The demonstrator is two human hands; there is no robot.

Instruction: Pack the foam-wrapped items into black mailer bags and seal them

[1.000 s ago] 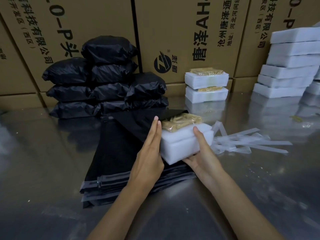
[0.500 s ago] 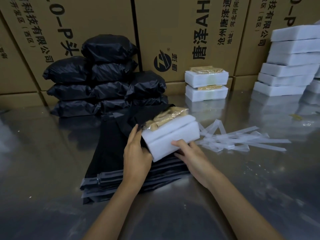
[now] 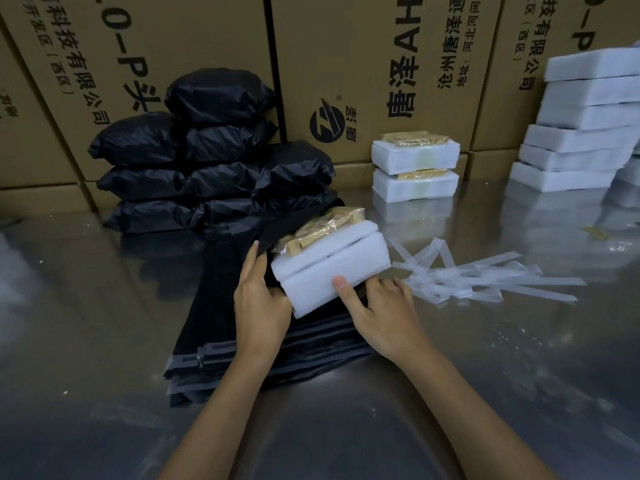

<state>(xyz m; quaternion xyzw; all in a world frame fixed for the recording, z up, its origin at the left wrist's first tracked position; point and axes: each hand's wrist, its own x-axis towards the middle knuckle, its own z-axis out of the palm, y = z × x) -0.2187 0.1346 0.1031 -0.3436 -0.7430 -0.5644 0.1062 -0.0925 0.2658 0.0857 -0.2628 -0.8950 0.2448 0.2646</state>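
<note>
A white foam-wrapped item (image 3: pixel 332 268) with a tan packet in clear film (image 3: pixel 322 230) on top sits tilted over a stack of flat black mailer bags (image 3: pixel 214 306). A raised black bag flap (image 3: pixel 294 220) stands behind its left end. My left hand (image 3: pixel 259 306) lies with straight fingers against the item's left end and the bag's edge. My right hand (image 3: pixel 381 313) holds the item from the front. Its thumb presses the foam's front face, and its fingers curl at the lower right edge.
Sealed black bags (image 3: pixel 214 161) are piled at the back left against cardboard boxes (image 3: pixel 346 46). Two more foam-wrapped items (image 3: pixel 415 164) stand stacked behind. A tall foam stack (image 3: pixel 581 133) is at the right. Peeled clear strips (image 3: pixel 485 278) litter the steel table (image 3: pixel 104 341).
The foam-wrapped item has slid left toward the bag flap and tilted. My right hand moved from its right end to its front face. My left hand dropped lower along the left end.
</note>
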